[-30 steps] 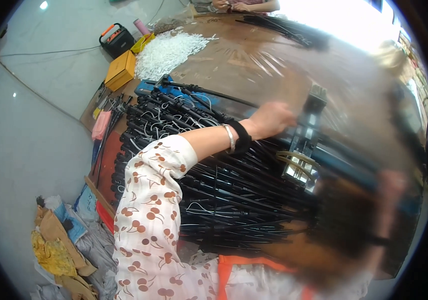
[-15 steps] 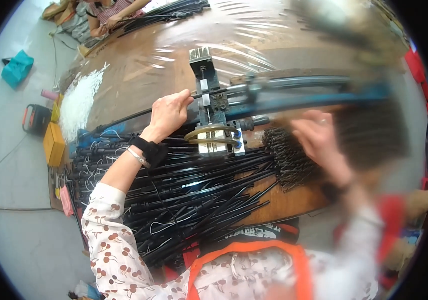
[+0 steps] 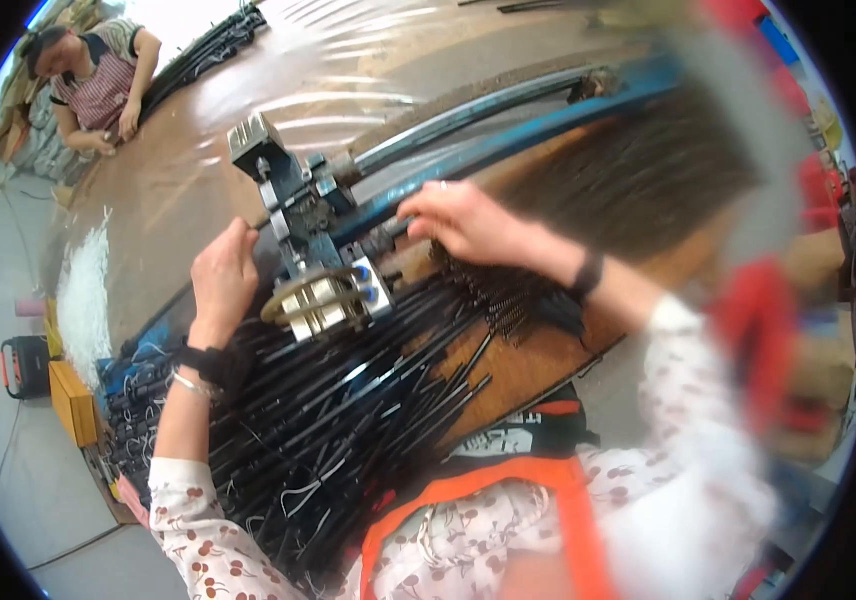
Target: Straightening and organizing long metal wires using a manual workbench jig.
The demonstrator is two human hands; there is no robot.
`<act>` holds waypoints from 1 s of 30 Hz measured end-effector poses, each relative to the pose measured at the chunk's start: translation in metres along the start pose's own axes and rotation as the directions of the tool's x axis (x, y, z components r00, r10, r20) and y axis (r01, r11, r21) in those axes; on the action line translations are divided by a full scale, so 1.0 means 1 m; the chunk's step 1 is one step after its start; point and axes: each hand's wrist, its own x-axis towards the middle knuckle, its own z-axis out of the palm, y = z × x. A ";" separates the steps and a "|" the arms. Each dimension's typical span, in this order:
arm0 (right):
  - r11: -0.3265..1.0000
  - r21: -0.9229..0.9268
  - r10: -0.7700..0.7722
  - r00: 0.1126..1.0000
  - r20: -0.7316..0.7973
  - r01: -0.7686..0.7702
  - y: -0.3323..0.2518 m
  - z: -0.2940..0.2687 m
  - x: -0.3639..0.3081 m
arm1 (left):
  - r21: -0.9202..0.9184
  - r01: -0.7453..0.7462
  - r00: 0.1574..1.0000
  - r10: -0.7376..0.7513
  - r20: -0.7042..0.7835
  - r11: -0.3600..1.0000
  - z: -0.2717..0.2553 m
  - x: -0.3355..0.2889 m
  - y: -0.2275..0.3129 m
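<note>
Black rod (image 3: 262,223) sits pinched in fingertips of L hand (image 3: 223,285), prob. to steady it at metal fixture (image 3: 310,218) just right of them; R hand (image 3: 468,222) fingers curl nr blue rail (image 3: 508,147), can't tell if gripping.

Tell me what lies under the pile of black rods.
Brown wooden tabletop shows between and beside the right-hand ends of the pile of black rods. Elsewhere, the rods cover the surface, so whatever is underneath cannot be seen.

rods (image 3: 353,385): black | rail (image 3: 533,140): blue | box (image 3: 73,402): yellow | sleeve (image 3: 193,530): white, brown cherries
</note>
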 end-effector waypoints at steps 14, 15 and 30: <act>0.751 -0.543 -0.093 0.875 0.476 0.376 -0.040 -0.045 -0.026 | 0.475 -0.183 0.979 0.201 0.013 0.860 -0.022 -0.019 -0.136; 0.724 -0.582 -0.040 0.866 0.499 0.369 -0.043 -0.041 -0.023 | 0.491 -0.163 0.984 0.177 0.019 0.856 -0.026 -0.027 -0.133; 0.989 -0.131 0.112 0.919 0.379 -0.067 -0.143 -0.037 -0.010 | -0.090 -0.154 0.772 0.177 0.610 0.984 -0.071 -0.082 0.002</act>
